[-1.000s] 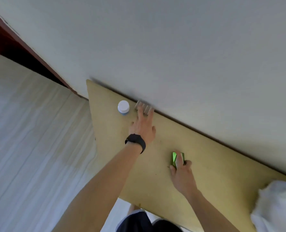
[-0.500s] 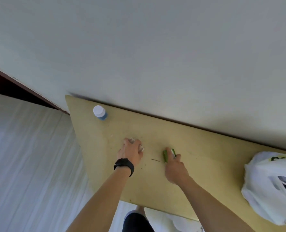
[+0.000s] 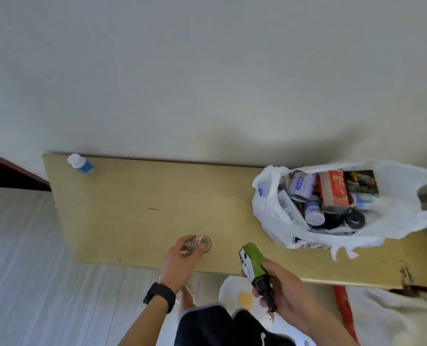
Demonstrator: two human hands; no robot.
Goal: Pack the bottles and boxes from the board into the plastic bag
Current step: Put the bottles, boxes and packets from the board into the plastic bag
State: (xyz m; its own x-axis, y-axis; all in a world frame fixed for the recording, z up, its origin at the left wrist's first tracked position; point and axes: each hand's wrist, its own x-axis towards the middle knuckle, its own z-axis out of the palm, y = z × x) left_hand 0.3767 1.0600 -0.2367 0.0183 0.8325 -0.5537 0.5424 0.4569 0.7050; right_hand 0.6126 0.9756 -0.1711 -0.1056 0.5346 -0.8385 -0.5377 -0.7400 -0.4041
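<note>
A tan wooden board (image 3: 145,201) lies against a pale wall. My left hand (image 3: 180,260), with a black wristband, grips a small clear ribbed bottle (image 3: 197,243) near the board's front edge. My right hand (image 3: 282,293) holds a green bottle (image 3: 252,260) with a black cap, lifted over the front edge. A blue bottle (image 3: 81,164) with a white cap stands at the board's far left corner. At the right end sits an open white plastic bag (image 3: 270,211) holding several cans, bottles and boxes.
A dark red strip (image 3: 5,171) runs along the wall at the left. Pale striped floor (image 3: 22,258) lies left of the board. My dark shorts (image 3: 207,325) and a white cloth with a yellow spot (image 3: 242,295) are below the board edge.
Both hands have pulled back toward the board's front edge, each carrying its bottle. The green bottle has come up off the board. The view has swung right, bringing the open bag in.
</note>
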